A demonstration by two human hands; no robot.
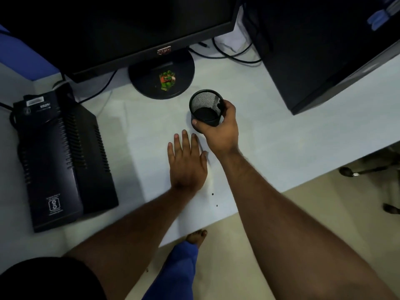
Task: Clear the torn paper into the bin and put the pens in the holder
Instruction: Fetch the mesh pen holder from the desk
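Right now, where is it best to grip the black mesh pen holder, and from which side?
Grip the mesh pen holder around its round wall, from its right side, as the right hand does: it stands upright and looks empty, so a sideways wrap should suit.

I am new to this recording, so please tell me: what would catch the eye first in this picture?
First, the right hand gripping the empty black mesh pen holder at the middle of the white desk. Beside it, the left hand lies flat, palm down. A dark monitor fills the top.
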